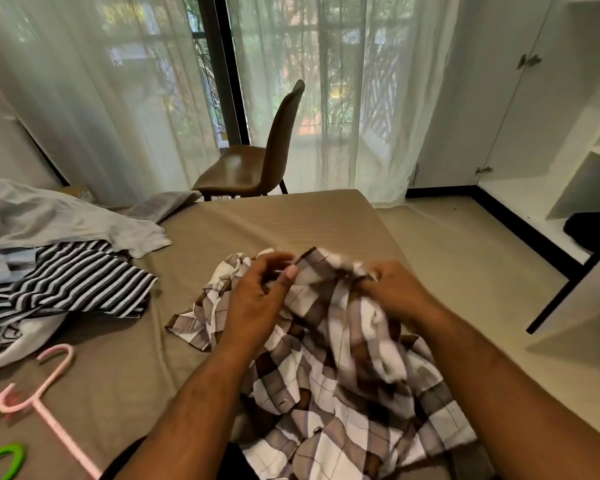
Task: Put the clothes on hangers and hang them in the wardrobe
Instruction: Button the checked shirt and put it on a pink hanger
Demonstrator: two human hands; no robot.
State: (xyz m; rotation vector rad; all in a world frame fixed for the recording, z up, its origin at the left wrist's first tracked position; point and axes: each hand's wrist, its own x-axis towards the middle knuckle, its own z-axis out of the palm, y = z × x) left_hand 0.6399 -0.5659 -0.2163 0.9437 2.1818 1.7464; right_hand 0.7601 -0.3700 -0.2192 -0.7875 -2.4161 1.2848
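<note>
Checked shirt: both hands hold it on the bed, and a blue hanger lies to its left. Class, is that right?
One error: the head view shows the hanger is pink, not blue. The left hand and right hand do hold the shirt on the bed.

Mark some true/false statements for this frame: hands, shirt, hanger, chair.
1. The left hand and right hand both hold the plaid shirt. True.
2. The pink hanger is inside the shirt. False: it lies on the bed, left of the shirt, with no hand on it.
3. A striped garment lies on the bed, left of the shirt. True.
4. The brown chair stands on the bed. False: it stands beyond the bed, by the curtain.
</note>
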